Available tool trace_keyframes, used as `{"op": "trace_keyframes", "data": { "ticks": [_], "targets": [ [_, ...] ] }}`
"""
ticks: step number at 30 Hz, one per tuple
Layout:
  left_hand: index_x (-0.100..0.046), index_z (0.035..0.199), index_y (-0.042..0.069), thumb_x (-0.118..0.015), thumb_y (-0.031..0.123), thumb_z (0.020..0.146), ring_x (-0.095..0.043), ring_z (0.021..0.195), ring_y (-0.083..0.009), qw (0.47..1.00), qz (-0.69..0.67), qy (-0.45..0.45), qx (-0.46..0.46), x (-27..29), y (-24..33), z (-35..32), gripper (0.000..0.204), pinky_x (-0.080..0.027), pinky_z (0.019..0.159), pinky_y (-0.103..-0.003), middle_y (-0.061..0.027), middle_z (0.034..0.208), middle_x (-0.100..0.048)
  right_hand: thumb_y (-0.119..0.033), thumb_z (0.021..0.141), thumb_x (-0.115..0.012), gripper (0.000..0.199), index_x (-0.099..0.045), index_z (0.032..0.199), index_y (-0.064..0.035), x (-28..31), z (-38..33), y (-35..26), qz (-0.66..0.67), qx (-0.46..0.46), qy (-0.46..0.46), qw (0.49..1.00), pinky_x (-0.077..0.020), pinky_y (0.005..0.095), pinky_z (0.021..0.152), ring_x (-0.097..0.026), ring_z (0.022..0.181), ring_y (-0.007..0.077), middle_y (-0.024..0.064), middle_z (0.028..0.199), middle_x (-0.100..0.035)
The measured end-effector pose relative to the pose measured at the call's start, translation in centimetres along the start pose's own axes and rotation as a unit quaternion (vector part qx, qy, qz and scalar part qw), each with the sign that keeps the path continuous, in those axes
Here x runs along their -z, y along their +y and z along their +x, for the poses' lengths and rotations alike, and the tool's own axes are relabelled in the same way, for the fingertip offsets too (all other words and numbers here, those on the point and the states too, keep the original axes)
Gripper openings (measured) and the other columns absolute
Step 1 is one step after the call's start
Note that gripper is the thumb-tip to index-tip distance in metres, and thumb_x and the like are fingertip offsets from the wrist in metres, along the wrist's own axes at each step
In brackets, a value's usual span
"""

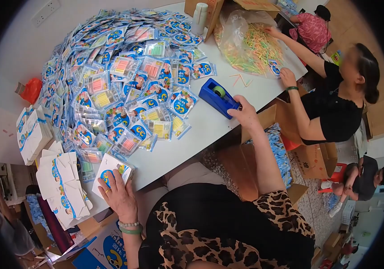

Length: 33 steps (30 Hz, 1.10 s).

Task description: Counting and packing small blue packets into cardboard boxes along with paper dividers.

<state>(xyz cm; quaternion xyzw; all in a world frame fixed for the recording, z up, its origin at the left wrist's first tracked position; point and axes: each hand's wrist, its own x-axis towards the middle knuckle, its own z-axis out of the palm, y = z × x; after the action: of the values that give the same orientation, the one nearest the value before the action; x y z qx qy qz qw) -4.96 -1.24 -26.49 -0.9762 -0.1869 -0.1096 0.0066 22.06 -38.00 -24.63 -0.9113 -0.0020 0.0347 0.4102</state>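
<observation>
My left hand lies over a small white printed box near the table's front edge, its fingers across the top and its thumb by the near side. My right hand grips the near end of a blue tape dispenser, which carries a roll of green-cored tape. Between and beyond my hands spreads a large heap of small clear-and-blue packets with coloured sticks inside. Flattened white printed cartons overlap to the left of the box, with another stack of cartons behind them.
At right, a co-worker reaches toward a clear bag of thin coloured sticks. A white bottle stands at the back. An open cardboard box of blue packets is beside the table's front edge. A red bag sits far left.
</observation>
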Motion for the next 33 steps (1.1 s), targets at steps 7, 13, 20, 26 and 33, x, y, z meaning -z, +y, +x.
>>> {"op": "trace_keyframes", "data": {
  "ticks": [7,13,20,26,33],
  "targets": [
    [-0.041,0.144,0.013,-0.060,0.025,0.091,-0.029,0.138,-0.0429,1.000,0.003,0.006,-0.001,-0.1,0.2,0.1,0.057,-0.020,0.114,-0.051,-0.0142,0.145,-0.043,-0.018,0.082,-0.067,0.020,-0.070,0.089,-0.0004,1.9,3.8,3.0,0.149,-0.080,-0.095,0.981,-0.0464,0.0303,0.078,-0.059,0.081,0.0149,0.0029,0.082,-0.067],
    [-0.041,0.144,0.014,-0.060,0.026,0.091,-0.029,0.138,-0.0421,1.000,0.006,0.012,0.000,-0.3,0.2,0.0,0.057,-0.020,0.114,-0.051,-0.0135,0.146,-0.043,-0.011,0.081,-0.065,0.012,-0.067,0.091,-0.0051,1.5,3.0,1.7,0.266,-0.182,-0.045,0.946,-0.0464,0.0369,0.079,-0.058,0.087,0.0188,0.0050,0.091,-0.065],
    [-0.041,0.144,0.012,-0.059,0.027,0.092,-0.029,0.139,-0.0418,1.000,0.023,0.003,0.002,-0.3,0.1,0.1,0.057,-0.020,0.114,-0.050,-0.0133,0.147,-0.042,-0.008,0.082,-0.062,0.013,-0.064,0.093,-0.0011,-0.1,1.8,3.5,0.479,-0.168,0.004,0.862,-0.0475,0.0366,0.078,-0.057,0.090,0.0189,0.0094,0.099,-0.062],
    [-0.041,0.144,0.013,-0.058,0.028,0.093,-0.029,0.139,-0.0418,1.000,0.020,-0.003,0.003,-0.1,0.3,0.1,0.056,-0.020,0.114,-0.051,-0.0134,0.147,-0.041,-0.007,0.080,-0.062,0.011,-0.064,0.089,-0.0002,-1.6,0.2,1.3,0.301,-0.112,0.055,0.945,-0.0453,0.0325,0.070,-0.055,0.079,0.0156,0.0045,0.086,-0.062],
    [-0.040,0.144,0.013,-0.059,0.027,0.092,-0.029,0.139,-0.0416,1.000,0.022,0.000,0.002,-0.2,0.2,0.1,0.057,-0.020,0.114,-0.051,-0.0129,0.147,-0.042,-0.007,0.079,-0.063,0.007,-0.063,0.085,-0.0027,-1.3,0.6,1.6,0.386,-0.185,0.051,0.902,-0.0441,0.0325,0.070,-0.054,0.075,0.0156,0.0023,0.080,-0.059]
  ]
}}
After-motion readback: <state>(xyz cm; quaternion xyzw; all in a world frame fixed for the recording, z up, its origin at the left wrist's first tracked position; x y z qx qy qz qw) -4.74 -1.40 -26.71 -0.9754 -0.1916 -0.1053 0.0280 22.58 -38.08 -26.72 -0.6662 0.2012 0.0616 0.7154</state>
